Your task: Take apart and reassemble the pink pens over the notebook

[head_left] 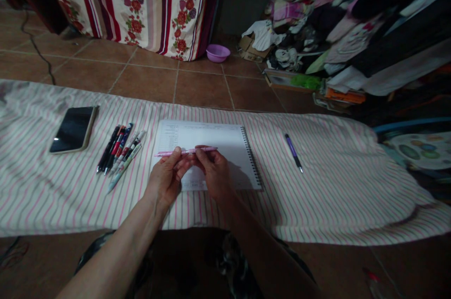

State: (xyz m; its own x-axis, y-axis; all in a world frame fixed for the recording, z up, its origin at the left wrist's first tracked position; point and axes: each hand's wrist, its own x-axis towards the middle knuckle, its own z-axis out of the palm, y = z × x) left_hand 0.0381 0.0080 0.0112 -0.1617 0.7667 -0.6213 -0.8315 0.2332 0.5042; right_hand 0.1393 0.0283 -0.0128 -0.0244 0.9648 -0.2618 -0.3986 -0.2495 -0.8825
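Observation:
Both my hands hold a pink pen [183,152] sideways over a white spiral notebook [225,144]. My left hand [165,179] pinches the pen near its middle, fingers closed round it. My right hand [213,170] grips the pen's right end between thumb and fingertips. The notebook lies open on a striped cloth [317,195] spread over the floor. A row of several pens [121,153] lies left of the notebook. To the right of the notebook, a single purple pen [293,152] rests on the cloth.
A dark phone [73,129] lies face up at the cloth's left. Beyond the cloth are brown floor tiles, a floral curtain [148,3], a purple bowl [217,52] and a heap of clothes [345,31] at the right. A patterned tray [419,149] sits far right.

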